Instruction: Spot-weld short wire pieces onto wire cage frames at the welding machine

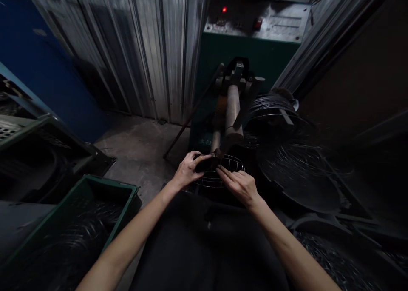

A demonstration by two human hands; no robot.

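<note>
A round wire frame (212, 181), basket-like with thin rings and short cross wires, sits at the lower ends of the machine's arms. My left hand (188, 171) grips its left side, thumb and fingers around the rim. My right hand (239, 184) is closed at the frame's right side, its forefinger reaching over the rim to the middle. Whatever its fingertips pinch there is too small and dark to make out. Just above the fingertips, the thick cylindrical arm (233, 108) of a green machine (251, 48) slants down, and its tip meets the frame.
A panel (283, 23) with a lit red lamp tops the machine. Looped wires (270, 104) hang at its right, above a dark round pan (302, 184) of wire pieces. Left stands a green crate (127, 197) holding wire rings. Corrugated metal wall (143, 48) lies behind.
</note>
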